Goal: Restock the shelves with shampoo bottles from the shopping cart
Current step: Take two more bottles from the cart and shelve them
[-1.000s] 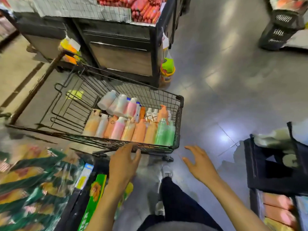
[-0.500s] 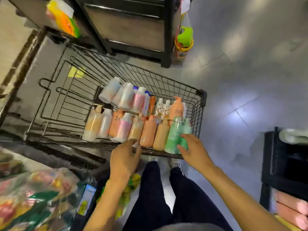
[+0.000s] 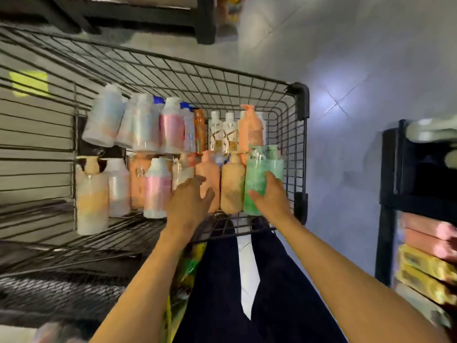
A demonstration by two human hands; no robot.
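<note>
A black wire shopping cart [image 3: 300, 100] stands in front of me, its right end packed with several shampoo bottles in two rows: orange, peach, pink, white and green ones. My right hand [image 3: 270, 198] is wrapped around the lower part of the green bottle [image 3: 257, 174], which stands at the cart's near right corner. My left hand [image 3: 189, 203] reaches over the near rim with its fingers spread, touching the orange bottle [image 3: 210, 174] and a pale bottle beside it. A peach bottle [image 3: 232, 189] stands between my two hands.
A dark shelf unit [image 3: 390, 169] stands at the right, with pink and yellow packs [image 3: 425, 246] on its lower level. A dark display stand [image 3: 205, 26] sits beyond the cart. My legs are below the cart, on a grey tiled floor [image 3: 346, 70].
I have leaned in closer over the cart. Both hands moved forward over the rim: the right hand closed on the green bottle, the left hand reached onto the orange and pale bottles.
</note>
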